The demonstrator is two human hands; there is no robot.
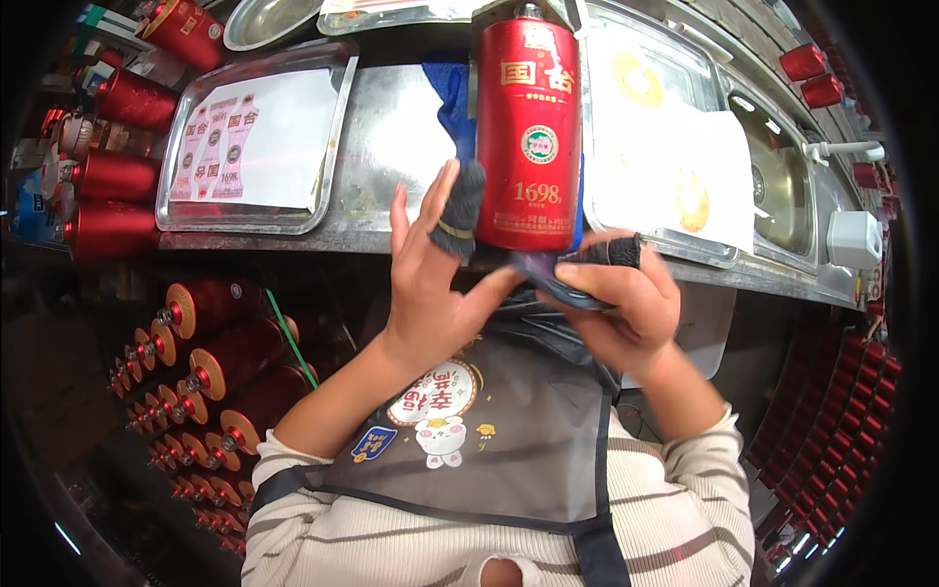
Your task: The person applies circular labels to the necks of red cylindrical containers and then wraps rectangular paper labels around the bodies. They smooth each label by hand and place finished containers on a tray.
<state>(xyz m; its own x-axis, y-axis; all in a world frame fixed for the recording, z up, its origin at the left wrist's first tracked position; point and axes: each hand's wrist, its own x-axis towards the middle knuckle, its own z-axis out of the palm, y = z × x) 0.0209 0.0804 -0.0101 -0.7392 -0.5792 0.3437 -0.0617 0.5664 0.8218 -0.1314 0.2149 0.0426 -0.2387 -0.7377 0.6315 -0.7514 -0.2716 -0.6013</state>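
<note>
A red bottle [528,127] with gold lettering and a round white-and-green emblem lies on the metal worktop, its base toward me and its neck pointing away. Left of its base is my left hand [416,293], fingers spread and pointing up, with a black finger cover [462,201] held by a band. The left thumb stretches toward the bottle's base. Just below the base, my right hand [631,298] pinches a dark, flat, blurred thing [548,282] whose kind I cannot make out. Another black finger cover [611,251] is on the right hand.
A metal tray [337,127] at left holds printed label sheets [220,147]. Right of the bottle, white sheets [719,147] lie on another tray, beside a sink [782,186]. Red bottles stand at far left [117,176], and stacks of them flank me below. A blue cloth [450,98] lies under the bottle.
</note>
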